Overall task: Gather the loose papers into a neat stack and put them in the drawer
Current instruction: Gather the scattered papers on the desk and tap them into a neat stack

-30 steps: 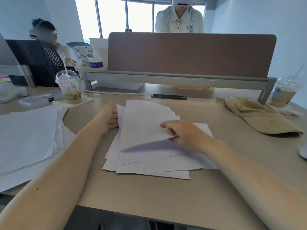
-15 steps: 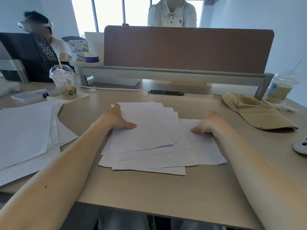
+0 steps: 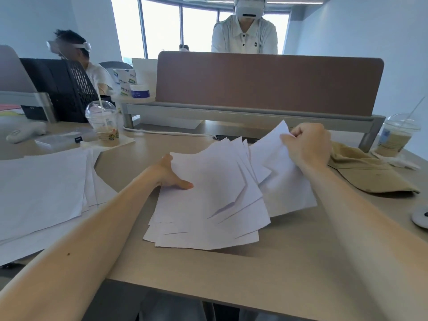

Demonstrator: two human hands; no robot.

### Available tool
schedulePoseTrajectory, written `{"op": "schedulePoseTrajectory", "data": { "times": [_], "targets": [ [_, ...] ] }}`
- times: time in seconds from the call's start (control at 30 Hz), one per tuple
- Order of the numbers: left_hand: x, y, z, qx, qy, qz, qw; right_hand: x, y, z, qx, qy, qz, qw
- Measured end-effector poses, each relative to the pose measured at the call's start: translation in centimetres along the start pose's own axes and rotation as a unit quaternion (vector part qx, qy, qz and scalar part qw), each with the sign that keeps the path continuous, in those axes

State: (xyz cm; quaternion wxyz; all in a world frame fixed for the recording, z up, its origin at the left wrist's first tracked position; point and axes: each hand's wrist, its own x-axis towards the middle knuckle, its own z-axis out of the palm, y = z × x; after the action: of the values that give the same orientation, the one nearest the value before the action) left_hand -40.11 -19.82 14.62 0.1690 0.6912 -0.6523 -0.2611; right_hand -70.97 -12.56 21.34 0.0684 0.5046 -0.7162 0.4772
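Both hands' fingers clamp the fanned papers (image 3: 215, 200): left (image 3: 170, 176) edge, right (image 3: 305, 147) corner.

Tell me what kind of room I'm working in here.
Most likely a shared office: desks split by a brown divider panel, a black mesh office chair, and white papers on the desktop, with iced drinks alongside.

Hands (image 3: 305, 147) on fanned papers (image 3: 213, 200)
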Motion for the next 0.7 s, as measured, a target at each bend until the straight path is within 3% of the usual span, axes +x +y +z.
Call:
{"op": "schedulePoseTrajectory", "data": {
  "times": [0.1, 0.2, 0.3, 0.43, 0.57, 0.63, 0.7],
  "targets": [
    [-0.2, -0.6, -0.4, -0.01, 0.021, -0.009, 1.0, 1.0, -1.8, -1.1, 0.047, 0.092, -0.086, 0.991],
    [-0.3, -1.1, -1.2, -0.019, 0.026, -0.026, 0.999, 1.1, -4.0, -2.1, 0.103, 0.171, -0.208, 0.958],
    [-0.6, -1.5, -1.7, -0.019, 0.024, -0.026, 0.999, -0.5, -6.2, -1.2, 0.129, 0.172, -0.346, 0.914],
    [-0.9, -1.7, -2.2, -0.113, 0.041, -0.037, 0.992, -5.1, -6.4, 2.5, 0.102, 0.045, -0.49, 0.865],
    [-1.0, -2.6, -3.2, -0.28, 0.043, -0.078, 0.956, -9.6, -5.3, 5.3, 0.084, -0.097, -0.605, 0.786],
    [-1.9, -2.5, -3.8, -0.364, 0.016, -0.084, 0.927, -11.4, -5.0, 5.9, 0.051, -0.193, -0.598, 0.776],
    [-2.5, -2.4, -4.0, -0.379, -0.003, -0.086, 0.921, -12.5, -5.2, 6.1, -0.023, -0.32, -0.535, 0.781]
  ]
}}
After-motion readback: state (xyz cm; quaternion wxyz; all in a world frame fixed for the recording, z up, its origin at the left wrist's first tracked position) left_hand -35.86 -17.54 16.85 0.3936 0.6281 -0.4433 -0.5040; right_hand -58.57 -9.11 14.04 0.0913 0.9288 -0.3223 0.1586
